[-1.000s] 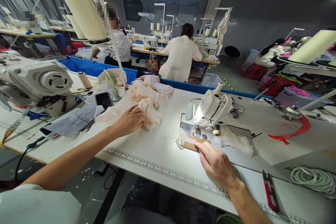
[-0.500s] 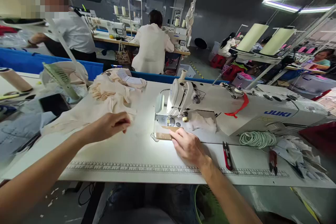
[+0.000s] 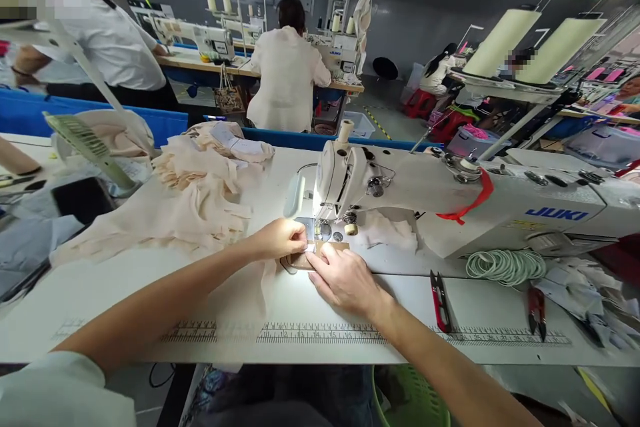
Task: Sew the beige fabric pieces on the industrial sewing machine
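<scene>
My left hand [image 3: 283,238] is pinched closed in front of the presser foot of the white sewing machine [image 3: 334,180]. A sheer beige fabric piece [image 3: 243,303] trails from it, passing under my forearm to the table's front edge. By its fingertips lies a small white piece [image 3: 310,247], too small to name. My right hand [image 3: 347,278] lies palm down, fingers stretched and slightly apart, at the brown plate [image 3: 303,260] before the needle. Its index fingertip is beside the white piece. The fingers hide part of the plate.
Crumpled beige fabric [image 3: 200,203] heaps at the left, near a green fan [image 3: 90,147] and a dark phone [image 3: 83,197]. To the right lie red thread snips [image 3: 440,303], a second pair [image 3: 537,312] and a coil of pale green cord [image 3: 505,265]. Co-workers sit beyond the blue partition.
My left hand has moved right, from near the heap to the needle area, bringing a sheer beige fabric piece along. My right hand stays at the brown plate. The view has shifted slightly.
</scene>
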The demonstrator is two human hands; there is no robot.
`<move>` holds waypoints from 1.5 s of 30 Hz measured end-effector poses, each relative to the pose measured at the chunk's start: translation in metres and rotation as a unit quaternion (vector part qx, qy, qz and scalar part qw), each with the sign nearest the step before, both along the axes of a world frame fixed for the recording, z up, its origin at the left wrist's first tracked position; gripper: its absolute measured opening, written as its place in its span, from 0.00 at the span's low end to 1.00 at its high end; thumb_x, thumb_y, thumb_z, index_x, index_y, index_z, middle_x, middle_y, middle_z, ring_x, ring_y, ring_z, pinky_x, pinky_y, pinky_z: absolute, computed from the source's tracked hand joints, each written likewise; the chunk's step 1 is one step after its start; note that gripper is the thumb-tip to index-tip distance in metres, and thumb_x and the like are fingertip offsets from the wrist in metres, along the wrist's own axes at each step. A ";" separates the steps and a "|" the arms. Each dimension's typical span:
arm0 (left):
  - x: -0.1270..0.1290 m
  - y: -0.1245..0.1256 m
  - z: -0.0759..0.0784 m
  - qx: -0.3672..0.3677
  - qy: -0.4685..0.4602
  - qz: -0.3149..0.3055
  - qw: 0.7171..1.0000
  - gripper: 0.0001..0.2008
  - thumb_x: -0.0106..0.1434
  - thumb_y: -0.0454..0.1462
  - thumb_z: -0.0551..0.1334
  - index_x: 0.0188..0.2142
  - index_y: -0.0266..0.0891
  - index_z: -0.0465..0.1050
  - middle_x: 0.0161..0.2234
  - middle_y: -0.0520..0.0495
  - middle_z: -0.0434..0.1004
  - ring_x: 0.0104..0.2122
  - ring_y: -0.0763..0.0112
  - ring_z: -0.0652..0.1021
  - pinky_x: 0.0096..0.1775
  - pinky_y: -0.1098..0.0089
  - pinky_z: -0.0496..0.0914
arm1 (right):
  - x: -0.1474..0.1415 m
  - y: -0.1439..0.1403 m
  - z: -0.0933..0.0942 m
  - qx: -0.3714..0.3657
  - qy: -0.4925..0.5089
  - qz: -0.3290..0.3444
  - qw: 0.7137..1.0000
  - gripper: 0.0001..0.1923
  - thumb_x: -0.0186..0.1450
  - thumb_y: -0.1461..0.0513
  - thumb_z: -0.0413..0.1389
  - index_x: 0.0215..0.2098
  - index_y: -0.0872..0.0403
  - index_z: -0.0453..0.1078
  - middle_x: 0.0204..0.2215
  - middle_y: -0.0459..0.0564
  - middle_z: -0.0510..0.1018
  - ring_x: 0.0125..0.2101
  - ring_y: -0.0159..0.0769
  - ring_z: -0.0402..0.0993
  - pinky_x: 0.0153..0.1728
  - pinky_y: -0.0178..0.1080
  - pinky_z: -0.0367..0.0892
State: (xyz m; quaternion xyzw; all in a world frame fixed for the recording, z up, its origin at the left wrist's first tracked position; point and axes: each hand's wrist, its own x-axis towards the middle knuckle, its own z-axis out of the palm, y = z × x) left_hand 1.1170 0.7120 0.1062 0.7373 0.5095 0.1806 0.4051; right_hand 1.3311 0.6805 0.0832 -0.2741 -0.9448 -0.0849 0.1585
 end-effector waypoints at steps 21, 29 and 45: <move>0.000 0.004 -0.019 -0.032 0.034 0.045 0.998 0.11 0.59 0.45 0.59 0.30 0.41 0.73 0.27 0.52 0.80 0.26 0.68 0.77 0.26 0.74 0.67 | 0.014 0.001 0.003 -0.081 0.060 -0.047 0.994 0.13 0.73 0.63 0.47 0.47 0.56 0.72 0.32 0.50 0.73 0.27 0.33 0.64 0.29 0.38 0.59; -0.001 0.007 -0.020 -0.043 0.043 0.043 0.997 0.09 0.58 0.43 0.60 0.31 0.41 0.74 0.28 0.51 0.80 0.29 0.67 0.78 0.28 0.73 0.68 | 0.008 -0.002 0.000 -0.037 0.036 -0.051 0.997 0.17 0.74 0.60 0.45 0.54 0.55 0.71 0.31 0.49 0.72 0.26 0.34 0.64 0.30 0.39 0.56; 0.008 -0.058 -0.014 0.462 0.160 -0.125 0.863 0.16 0.69 0.28 0.49 0.47 0.33 0.73 0.44 0.38 0.77 0.45 0.59 0.77 0.48 0.58 0.76 | -0.001 -0.005 -0.001 -0.022 0.016 -0.046 0.999 0.11 0.72 0.65 0.47 0.43 0.57 0.71 0.30 0.47 0.71 0.26 0.33 0.63 0.28 0.38 0.53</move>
